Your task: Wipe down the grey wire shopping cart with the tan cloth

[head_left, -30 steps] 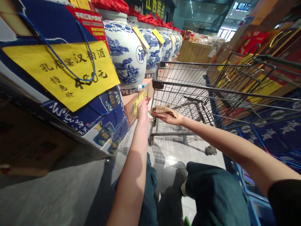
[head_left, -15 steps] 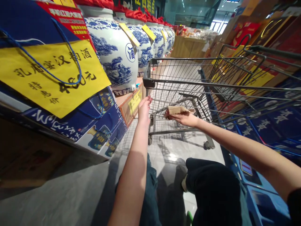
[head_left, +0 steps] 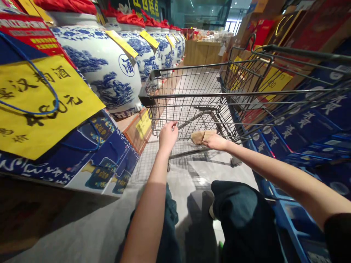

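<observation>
A crumpled tan scrap [head_left: 201,137], rough-edged and flattish, is sitting at the fingertips of the right hand [head_left: 216,141], at 9 o'clock from that hand's knuckles. The fingers are hidden behind it, so I cannot tell whether they are pinching it or it is just lying across them. That one scrap is hovering just below the rear of the single shopping cart [head_left: 192,95]. The left hand [head_left: 168,137] is reaching toward 12 o'clock, empty, its fingers loosely curled and spread a little. At 10 o'clock, at least five blue-and-white porcelain jars [head_left: 95,65] with red cloth tops are lining the display, beside one yellow price sign [head_left: 46,106] hanging on a blue cord.
</observation>
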Motion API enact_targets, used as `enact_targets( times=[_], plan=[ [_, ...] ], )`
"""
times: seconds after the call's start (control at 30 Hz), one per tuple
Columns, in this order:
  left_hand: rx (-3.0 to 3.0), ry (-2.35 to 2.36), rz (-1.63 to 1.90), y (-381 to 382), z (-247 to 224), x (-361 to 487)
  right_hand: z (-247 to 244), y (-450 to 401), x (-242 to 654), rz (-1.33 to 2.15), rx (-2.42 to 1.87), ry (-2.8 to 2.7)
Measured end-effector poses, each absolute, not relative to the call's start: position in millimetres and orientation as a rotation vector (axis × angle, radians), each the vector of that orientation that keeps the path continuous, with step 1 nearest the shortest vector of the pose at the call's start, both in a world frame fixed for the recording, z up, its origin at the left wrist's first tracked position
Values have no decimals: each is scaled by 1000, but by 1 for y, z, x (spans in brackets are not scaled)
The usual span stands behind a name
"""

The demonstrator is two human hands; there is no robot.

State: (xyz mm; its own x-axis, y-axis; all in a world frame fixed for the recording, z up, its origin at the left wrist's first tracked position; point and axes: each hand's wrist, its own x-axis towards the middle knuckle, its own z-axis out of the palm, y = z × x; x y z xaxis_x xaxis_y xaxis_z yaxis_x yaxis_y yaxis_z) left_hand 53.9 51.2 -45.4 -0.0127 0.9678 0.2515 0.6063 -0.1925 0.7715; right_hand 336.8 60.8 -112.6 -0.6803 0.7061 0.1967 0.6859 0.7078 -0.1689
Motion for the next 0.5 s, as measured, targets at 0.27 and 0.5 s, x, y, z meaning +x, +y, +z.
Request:
enact_targets(
  times=[0.27, 0.5],
  plan=[
    [2025, 1735, 926, 50, -50, 75, -123, 48, 383, 446, -1124, -2636],
    [2092, 1786, 815, 51, -50, 77, -103, 46, 416, 541, -1020, -2588]
  ],
)
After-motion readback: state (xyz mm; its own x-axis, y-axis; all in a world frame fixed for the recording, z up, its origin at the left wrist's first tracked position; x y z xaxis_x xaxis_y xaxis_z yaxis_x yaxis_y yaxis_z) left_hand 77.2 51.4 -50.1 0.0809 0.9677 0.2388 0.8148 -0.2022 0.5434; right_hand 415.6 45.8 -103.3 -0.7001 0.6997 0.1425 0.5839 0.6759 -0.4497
